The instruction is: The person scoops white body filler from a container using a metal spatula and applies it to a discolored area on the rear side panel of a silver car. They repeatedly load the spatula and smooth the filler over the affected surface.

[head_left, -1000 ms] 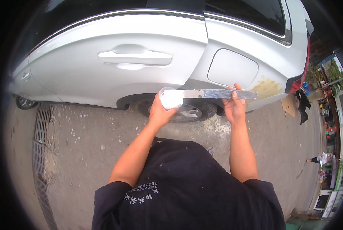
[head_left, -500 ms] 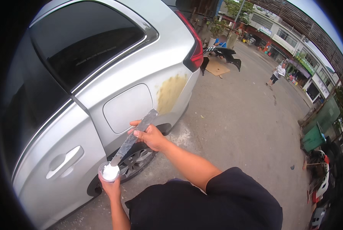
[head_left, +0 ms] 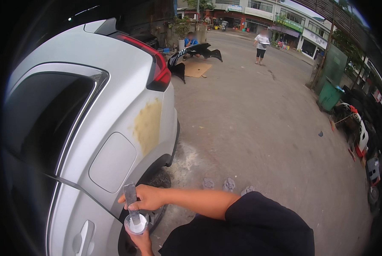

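My left hand holds a clear plastic cup of white paste beside the silver car's rear door. Just above it, my right hand grips a long grey metal scraper, whose lower end is in the cup. The fuel flap is on the panel beside my hands. Farther back, below the red tail light, the car's panel has a sanded patch of tan filler. The rear wheel is partly hidden behind my hands and arm.
A person in blue crouches behind black bumper parts on cardboard. Another person stands or walks on the pavement. At right are a green bin and piled car parts.
My view has swung from the car's side toward its rear and the street. The scraper has tilted from horizontal to nearly upright, with its end still at the cup.
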### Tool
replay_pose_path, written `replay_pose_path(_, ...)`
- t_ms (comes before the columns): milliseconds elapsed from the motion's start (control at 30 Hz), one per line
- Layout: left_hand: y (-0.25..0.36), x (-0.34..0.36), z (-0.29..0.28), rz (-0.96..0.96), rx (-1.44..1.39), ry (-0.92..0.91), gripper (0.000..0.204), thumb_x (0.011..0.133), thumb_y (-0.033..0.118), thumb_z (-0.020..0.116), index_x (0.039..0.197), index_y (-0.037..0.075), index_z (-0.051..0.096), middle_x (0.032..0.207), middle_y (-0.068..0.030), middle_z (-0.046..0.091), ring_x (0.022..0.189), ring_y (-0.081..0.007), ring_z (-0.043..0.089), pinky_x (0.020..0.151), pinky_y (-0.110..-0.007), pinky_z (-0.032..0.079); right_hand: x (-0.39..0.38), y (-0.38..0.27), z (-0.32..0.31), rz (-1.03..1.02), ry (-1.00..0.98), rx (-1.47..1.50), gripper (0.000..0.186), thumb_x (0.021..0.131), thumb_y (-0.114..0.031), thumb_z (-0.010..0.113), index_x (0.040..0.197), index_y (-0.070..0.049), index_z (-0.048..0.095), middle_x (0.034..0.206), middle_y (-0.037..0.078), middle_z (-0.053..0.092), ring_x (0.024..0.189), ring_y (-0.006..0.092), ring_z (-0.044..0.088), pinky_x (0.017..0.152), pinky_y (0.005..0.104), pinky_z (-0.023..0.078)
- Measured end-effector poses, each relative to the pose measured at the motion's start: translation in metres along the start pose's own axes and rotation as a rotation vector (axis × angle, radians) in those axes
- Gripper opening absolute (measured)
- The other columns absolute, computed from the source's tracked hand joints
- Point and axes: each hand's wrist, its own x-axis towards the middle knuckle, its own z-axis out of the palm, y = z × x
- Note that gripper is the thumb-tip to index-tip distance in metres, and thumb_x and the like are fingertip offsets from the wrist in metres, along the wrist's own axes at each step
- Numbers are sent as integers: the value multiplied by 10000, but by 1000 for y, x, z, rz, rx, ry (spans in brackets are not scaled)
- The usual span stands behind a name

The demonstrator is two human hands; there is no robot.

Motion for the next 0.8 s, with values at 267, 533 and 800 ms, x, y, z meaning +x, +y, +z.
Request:
replay_pose_path(267, 4, -1, 12, 0, -102, -106, 846, 689, 159, 804, 1388, -34, 369, 1329, -190, 492, 1235, -297, 492, 1067, -397, 356, -14, -2, -4, -3, 84, -49, 433, 879, -187, 651, 1260, 2, 570, 1049, 119, 694, 1018, 226, 661, 929, 352, 493)
replay_pose_path(533, 14, -1, 15, -10, -42, -154, 858, 703, 196, 825, 1396, -21, 369, 1348, -183, 488, 1243, -292, 491, 1064, -392, 364, -20, -1, -6, 24, 135, -77, 427, 846, -111, 657, 1256, -16, 583, 1036, 120, 712, 994, 227, 684, 917, 343, 499)
replay_pose_path(800, 12, 2, 14, 13, -65, -155, 836, 695, 195, 819, 1380, -14, 387, 1333, -173, 500, 1224, -283, 502, 1053, -387, 372, -21, -2, -6, 64, 90, -54, 431, 856, -166, 656, 1242, 9, 579, 1063, 112, 695, 1023, 225, 655, 925, 344, 494)
